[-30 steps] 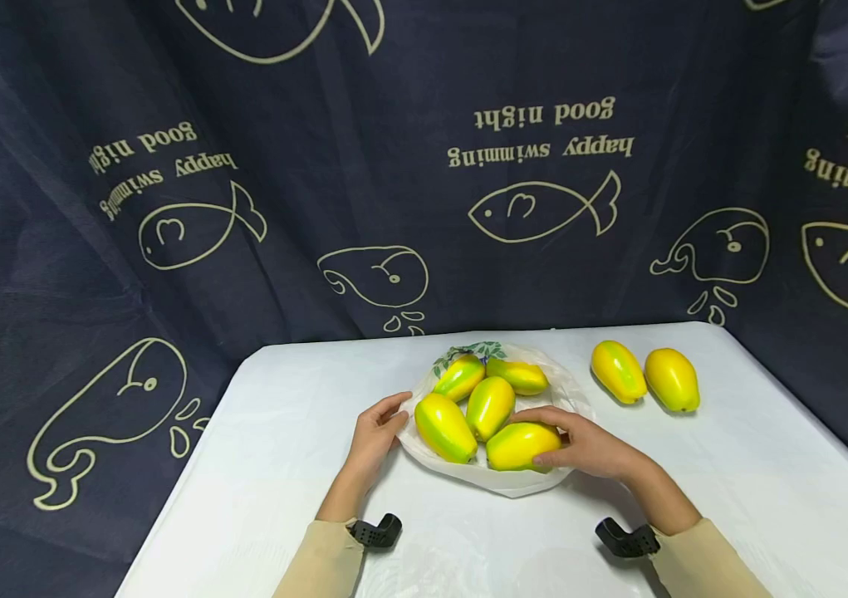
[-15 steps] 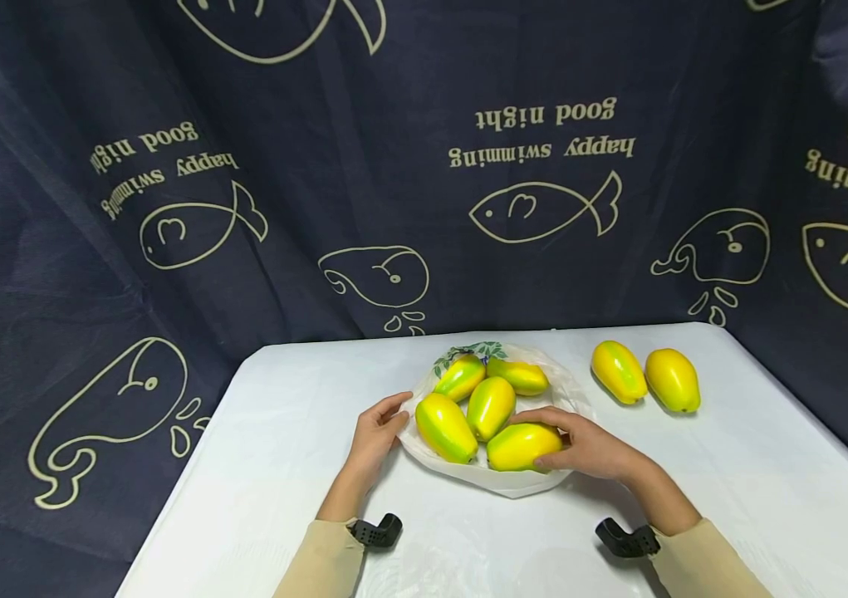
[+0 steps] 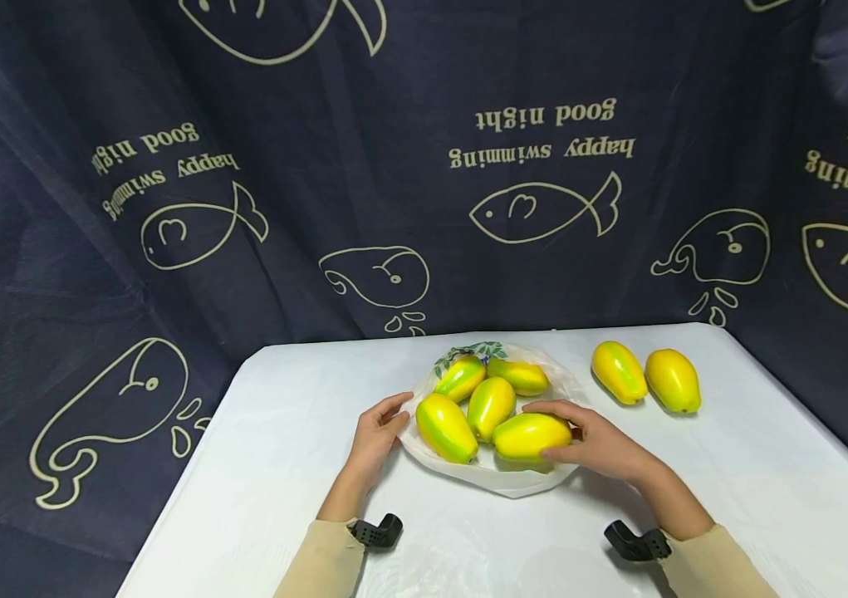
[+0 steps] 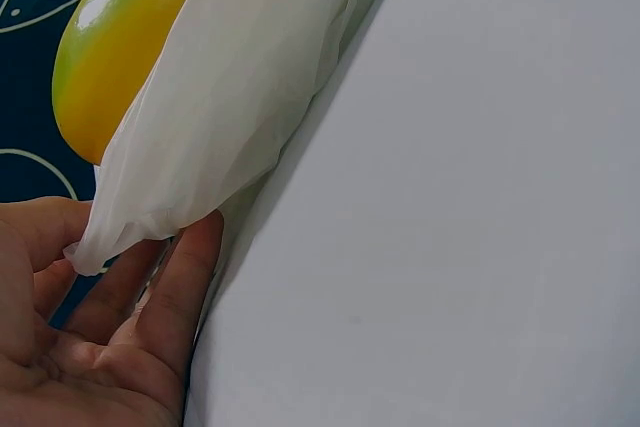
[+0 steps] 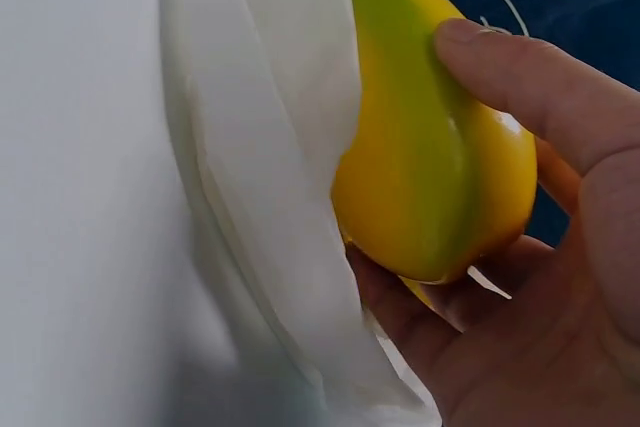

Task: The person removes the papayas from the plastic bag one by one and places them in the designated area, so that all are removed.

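My right hand [image 3: 603, 444] grips a yellow-green papaya [image 3: 531, 436] at the near right side of a white plastic bag [image 3: 502, 480]. In the right wrist view the thumb lies on top of this papaya [image 5: 420, 147] and the fingers curl beneath it, beside the bag's wall [image 5: 280, 167]. My left hand [image 3: 377, 432] holds the bag's left rim. The left wrist view has the bag's edge [image 4: 130, 217] between thumb and fingers. Several other papayas lie in the bag, among them one at the left [image 3: 444, 428] and one in the middle [image 3: 491, 407].
Two more papayas, one streaked green [image 3: 618, 371] and one mostly yellow [image 3: 673, 379], lie on the white table [image 3: 304, 399] to the right of the bag. Behind the table hangs a dark blue cloth [image 3: 364, 183] with fish drawings and lettering.
My right hand has lifted the papaya slightly and shifted it right and away from me; a greenish patch of fruit shows beneath it. The left hand and the bag stay put.
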A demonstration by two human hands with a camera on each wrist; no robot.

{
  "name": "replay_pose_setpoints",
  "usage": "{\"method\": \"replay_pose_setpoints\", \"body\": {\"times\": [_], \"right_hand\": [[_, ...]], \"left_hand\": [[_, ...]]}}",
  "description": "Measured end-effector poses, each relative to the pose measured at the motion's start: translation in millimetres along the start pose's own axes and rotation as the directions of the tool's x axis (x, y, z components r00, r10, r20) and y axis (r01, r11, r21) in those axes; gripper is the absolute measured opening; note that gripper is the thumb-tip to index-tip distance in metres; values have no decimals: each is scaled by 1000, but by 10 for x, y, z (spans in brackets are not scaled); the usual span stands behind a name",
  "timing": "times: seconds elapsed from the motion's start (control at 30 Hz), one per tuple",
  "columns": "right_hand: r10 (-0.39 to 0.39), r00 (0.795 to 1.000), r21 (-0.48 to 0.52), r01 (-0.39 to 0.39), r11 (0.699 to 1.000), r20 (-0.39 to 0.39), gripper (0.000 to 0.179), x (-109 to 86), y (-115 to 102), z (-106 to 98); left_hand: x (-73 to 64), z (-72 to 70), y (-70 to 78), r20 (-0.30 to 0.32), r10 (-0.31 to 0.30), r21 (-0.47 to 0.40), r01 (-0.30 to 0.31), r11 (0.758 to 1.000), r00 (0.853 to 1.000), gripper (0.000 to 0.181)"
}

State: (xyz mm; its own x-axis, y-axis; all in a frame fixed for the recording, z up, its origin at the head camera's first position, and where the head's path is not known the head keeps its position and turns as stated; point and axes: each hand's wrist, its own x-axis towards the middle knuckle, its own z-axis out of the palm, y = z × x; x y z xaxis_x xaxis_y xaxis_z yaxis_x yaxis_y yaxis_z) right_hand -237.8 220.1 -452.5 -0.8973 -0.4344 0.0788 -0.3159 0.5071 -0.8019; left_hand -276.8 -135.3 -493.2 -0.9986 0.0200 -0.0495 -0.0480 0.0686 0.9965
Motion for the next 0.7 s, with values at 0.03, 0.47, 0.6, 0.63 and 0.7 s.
{"method": "replay_pose_setpoints", "body": {"times": [0.03, 0.47, 0.6, 0.63, 0.7], "right_hand": [[-3, 1000, -8, 3, 1000, -23, 60, -4, 0, -10], [20, 951, -52, -38, 998, -310, 58, -85, -50, -167], [6, 923, -50, -28, 998, -384, 57, -108, -60, -208], [0, 915, -48, -22, 999, -403, 57, -112, -58, -217], [-9, 897, -51, -16, 999, -443, 57, -121, -43, -235]], "left_hand": [[-24, 3, 29, 4, 0, -2, 0, 1000, 1000, 36], [-149, 6, 178, 20, 11, -10, -11, 1000, 1000, 36], [-127, 12, 147, 10, 8, -9, -7, 1000, 1000, 36], [-123, 13, 140, 10, 9, -8, -9, 1000, 1000, 36], [-118, 12, 130, 9, 10, -7, -10, 1000, 1000, 36]]}}
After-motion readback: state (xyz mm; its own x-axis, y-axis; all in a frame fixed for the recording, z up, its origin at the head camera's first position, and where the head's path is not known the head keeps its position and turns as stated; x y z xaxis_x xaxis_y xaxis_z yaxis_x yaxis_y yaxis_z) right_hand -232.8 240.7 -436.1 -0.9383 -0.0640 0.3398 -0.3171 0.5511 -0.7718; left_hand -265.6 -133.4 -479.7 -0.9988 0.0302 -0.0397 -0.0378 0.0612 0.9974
